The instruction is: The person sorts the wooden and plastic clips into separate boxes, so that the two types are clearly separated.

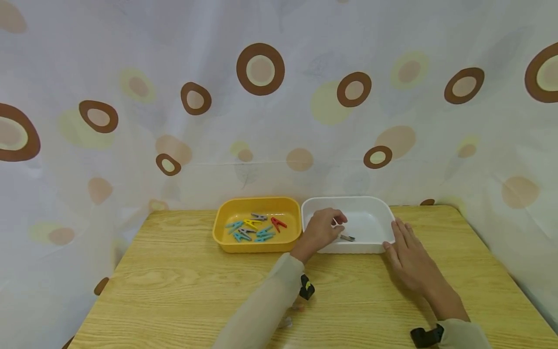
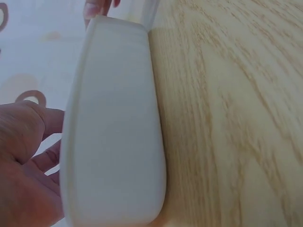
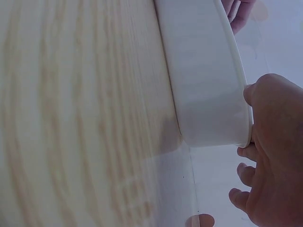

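Note:
My left hand [image 1: 321, 228] is over the left front of a white plastic tray [image 1: 370, 247], its fingers loosely bent with a gap between thumb and forefinger. Just below the thumb, a small greyish clip-like piece [image 1: 347, 238] lies inside the tray near the front wall. At the tray's right front corner, my right hand [image 1: 411, 261] rests with fairly straight fingers along the right side and the thumb at the rim. The tray's front wall [image 2: 113, 123] hides the left fingertips in the left wrist view. In the right wrist view the right thumb [image 3: 251, 94] touches the rim.
Left of the white tray stands a yellow tray [image 1: 257, 247] holding several clothespins, blue, grey, yellow and a red one [image 1: 278, 224]. Both trays are at the back of a wooden table [image 1: 183, 286], before a patterned curtain [image 1: 305, 121]. Blurred pale bits [image 1: 285, 322] show beside the left sleeve.

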`<state>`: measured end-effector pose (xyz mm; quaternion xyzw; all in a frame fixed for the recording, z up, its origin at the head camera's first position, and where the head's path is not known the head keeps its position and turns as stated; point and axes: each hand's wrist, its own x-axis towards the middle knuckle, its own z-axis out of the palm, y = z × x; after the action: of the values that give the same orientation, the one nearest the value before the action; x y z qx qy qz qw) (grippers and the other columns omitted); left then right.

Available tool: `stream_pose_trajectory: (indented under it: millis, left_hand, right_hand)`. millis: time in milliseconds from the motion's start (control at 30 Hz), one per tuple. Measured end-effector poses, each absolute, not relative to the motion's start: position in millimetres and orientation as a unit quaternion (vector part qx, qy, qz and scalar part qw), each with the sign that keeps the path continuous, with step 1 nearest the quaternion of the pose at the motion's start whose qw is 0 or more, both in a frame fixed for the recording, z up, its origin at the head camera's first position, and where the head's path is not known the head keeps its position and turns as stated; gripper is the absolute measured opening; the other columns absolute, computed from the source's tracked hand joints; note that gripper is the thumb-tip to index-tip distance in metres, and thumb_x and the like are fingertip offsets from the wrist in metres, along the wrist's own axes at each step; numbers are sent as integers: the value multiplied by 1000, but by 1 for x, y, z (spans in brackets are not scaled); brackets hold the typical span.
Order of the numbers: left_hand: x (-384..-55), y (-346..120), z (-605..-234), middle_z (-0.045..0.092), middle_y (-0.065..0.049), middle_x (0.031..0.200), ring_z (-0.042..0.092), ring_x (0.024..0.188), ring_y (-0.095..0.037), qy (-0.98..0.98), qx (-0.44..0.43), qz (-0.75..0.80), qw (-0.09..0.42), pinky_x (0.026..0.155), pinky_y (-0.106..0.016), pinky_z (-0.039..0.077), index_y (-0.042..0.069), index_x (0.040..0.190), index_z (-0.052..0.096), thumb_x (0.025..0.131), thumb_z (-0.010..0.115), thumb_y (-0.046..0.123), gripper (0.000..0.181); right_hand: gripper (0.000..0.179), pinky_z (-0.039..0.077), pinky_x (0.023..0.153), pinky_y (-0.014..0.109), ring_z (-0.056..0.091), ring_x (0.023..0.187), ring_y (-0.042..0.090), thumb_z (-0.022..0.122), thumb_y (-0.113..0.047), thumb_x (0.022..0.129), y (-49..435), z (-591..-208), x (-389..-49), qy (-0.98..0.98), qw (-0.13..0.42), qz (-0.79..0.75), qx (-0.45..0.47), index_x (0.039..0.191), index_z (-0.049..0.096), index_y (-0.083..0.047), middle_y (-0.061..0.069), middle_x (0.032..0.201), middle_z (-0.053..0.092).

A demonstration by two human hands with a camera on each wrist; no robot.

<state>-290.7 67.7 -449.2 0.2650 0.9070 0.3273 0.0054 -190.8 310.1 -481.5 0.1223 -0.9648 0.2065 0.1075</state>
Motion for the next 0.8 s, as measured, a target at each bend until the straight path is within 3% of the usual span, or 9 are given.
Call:
stream_pose_trajectory:
  millis: [233, 500, 700, 800]
  left_hand:
    - [-283, 52, -439, 71, 0, 102, 64, 94, -14, 892, 296, 341, -16, 83, -14, 49, 7, 110, 74, 97, 72, 8, 13]
    - [-270, 35, -428, 70, 0, 102, 62, 91, -8, 879, 311, 361, -8, 81, -13, 49, 6, 111, 74, 98, 71, 10, 14]
    - [-258, 17, -423, 72, 0, 101, 63, 90, -9, 867, 337, 365, -24, 85, -27, 56, 7, 108, 75, 98, 72, 11, 12]
    - [-252, 8, -421, 72, -1, 101, 64, 90, -11, 860, 345, 374, -23, 84, -27, 56, 9, 107, 75, 98, 72, 11, 10]
  right_hand:
    - [66, 16, 119, 66, 9, 152, 51, 35, -30, 113, 309, -479, -189, -964, 104, 209, 124, 160, 12, 10, 33, 164, 15]
    - [67, 15, 119, 66, 9, 152, 51, 34, -31, 113, 310, -478, -190, -966, 94, 209, 122, 160, 10, 9, 33, 165, 14]
    - [67, 14, 119, 66, 6, 153, 50, 33, -31, 113, 310, -480, -192, -965, 95, 209, 125, 160, 10, 10, 34, 164, 14]
    - [66, 13, 120, 65, 5, 153, 50, 33, -31, 113, 310, -480, -192, -964, 97, 212, 127, 160, 10, 11, 35, 164, 14]
